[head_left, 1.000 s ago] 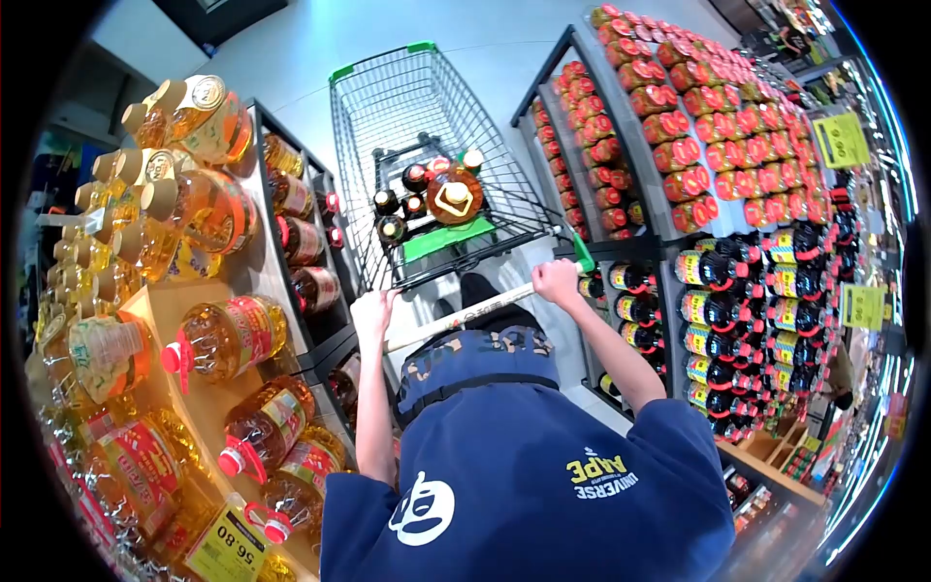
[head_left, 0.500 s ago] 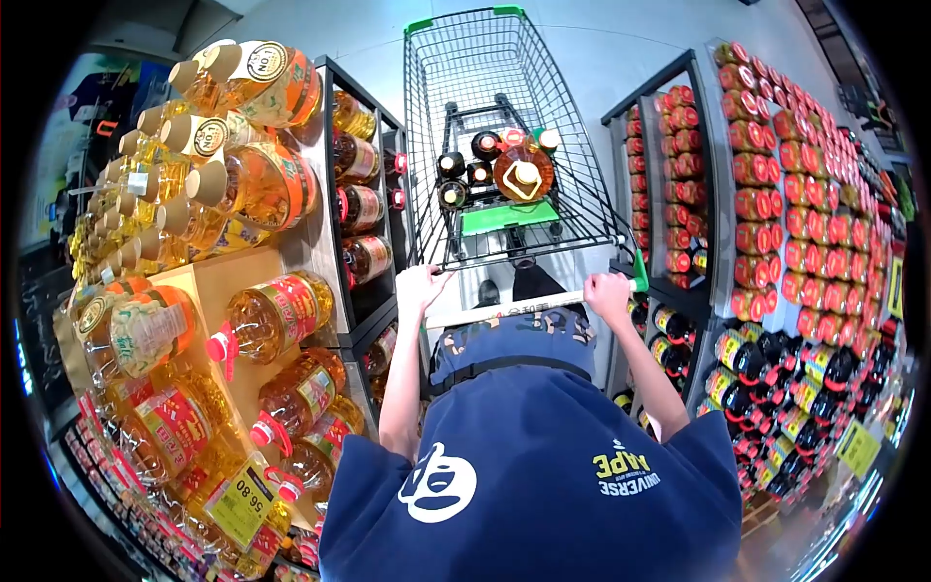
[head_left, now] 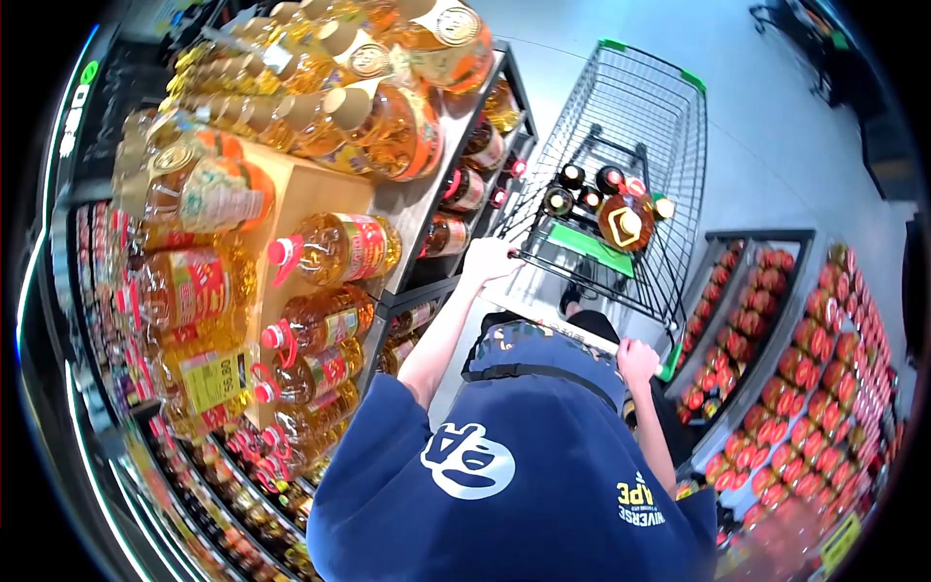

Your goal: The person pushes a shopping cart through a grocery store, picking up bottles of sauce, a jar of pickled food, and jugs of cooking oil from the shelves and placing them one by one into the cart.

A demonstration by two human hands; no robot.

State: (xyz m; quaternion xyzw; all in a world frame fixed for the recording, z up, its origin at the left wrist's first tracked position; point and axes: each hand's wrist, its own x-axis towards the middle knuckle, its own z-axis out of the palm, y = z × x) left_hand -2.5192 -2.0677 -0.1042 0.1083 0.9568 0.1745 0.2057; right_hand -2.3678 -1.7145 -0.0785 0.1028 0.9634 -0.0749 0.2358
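My left hand (head_left: 492, 260) is closed at the left end of the shopping cart's handle (head_left: 572, 331). At the handle's right end, near a green corner piece, my right hand (head_left: 638, 361) is wrapped round the bar. The black wire shopping cart (head_left: 630, 102) stretches out in front of me, angled a little to the right. In its near part stand a large bottle of amber oil (head_left: 626, 221) with a pale handle and several dark bottles (head_left: 572, 176). A green panel (head_left: 590, 249) lies nearer to me.
Large bottles of cooking oil (head_left: 349, 246) fill the display on my left, with a yellow price tag (head_left: 214, 380). A black shelf (head_left: 446, 234) flanks the cart there. On the right, red-labelled jars (head_left: 810, 369) cover a slanted rack. Grey floor (head_left: 766, 145) extends ahead.
The view has turned, so the cart appears further right and tilted. The oil display has shifted right and the jar rack lower. Both hands keep their hold on the handle.
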